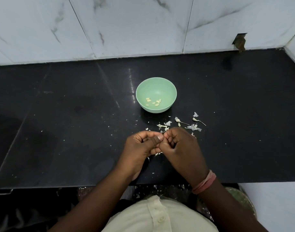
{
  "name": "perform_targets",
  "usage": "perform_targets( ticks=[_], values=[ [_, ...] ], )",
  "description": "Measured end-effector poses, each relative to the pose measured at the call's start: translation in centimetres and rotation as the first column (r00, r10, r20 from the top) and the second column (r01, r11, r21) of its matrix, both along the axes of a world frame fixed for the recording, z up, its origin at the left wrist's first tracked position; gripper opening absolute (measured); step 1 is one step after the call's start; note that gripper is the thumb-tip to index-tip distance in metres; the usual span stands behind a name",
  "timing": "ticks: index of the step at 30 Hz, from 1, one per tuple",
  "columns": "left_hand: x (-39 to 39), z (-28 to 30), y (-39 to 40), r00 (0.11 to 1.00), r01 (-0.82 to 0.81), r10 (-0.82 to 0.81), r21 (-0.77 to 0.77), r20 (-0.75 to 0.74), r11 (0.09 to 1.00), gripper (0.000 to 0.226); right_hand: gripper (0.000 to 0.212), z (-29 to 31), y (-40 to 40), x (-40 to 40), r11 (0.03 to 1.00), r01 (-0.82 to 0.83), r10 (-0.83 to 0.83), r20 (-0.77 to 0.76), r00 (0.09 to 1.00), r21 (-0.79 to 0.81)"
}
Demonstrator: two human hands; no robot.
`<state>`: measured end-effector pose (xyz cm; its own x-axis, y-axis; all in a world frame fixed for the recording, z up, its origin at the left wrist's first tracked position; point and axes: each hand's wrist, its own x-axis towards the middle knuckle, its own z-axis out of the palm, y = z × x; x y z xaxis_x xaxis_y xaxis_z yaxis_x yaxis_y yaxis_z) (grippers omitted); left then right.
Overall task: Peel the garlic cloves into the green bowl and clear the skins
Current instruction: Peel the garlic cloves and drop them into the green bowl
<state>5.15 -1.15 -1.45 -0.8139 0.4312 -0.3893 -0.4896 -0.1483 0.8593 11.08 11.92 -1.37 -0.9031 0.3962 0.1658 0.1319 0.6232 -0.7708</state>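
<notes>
The green bowl (168, 91) stands on the black counter and holds several peeled garlic cloves (153, 102). Below it, my left hand (143, 144) and my right hand (180, 146) meet with curled fingers, pinching a small garlic clove that is almost hidden between the fingertips. A thin stem pokes out at the top of the fingers. Unpeeled cloves with stems (177, 120) (196, 119) lie to the right of the bowl. Garlic skins (193, 127) are scattered around them and under my hands.
The black stone counter (59, 123) runs wide to both sides, backed by a white marble-tile wall (126, 27). Its front edge lies just below my wrists. Small skin flakes dot the counter and the floor below the edge.
</notes>
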Motion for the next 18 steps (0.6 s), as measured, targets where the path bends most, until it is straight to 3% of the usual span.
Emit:
perform_targets(
  ticks=[5,18],
  values=[
    [0.07,-0.22,0.07,1.000,-0.011,0.010,-0.036,-0.005,0.999,0.015,0.017,-0.21,-0.10,-0.06,1.000,0.012,-0.012,0.000,1.000,-0.002],
    [-0.01,0.02,-0.04,0.978,-0.001,-0.020,0.102,0.206,0.995,0.018,0.012,-0.40,0.15,-0.16,0.993,0.099,-0.097,0.030,0.995,-0.066]
  ],
)
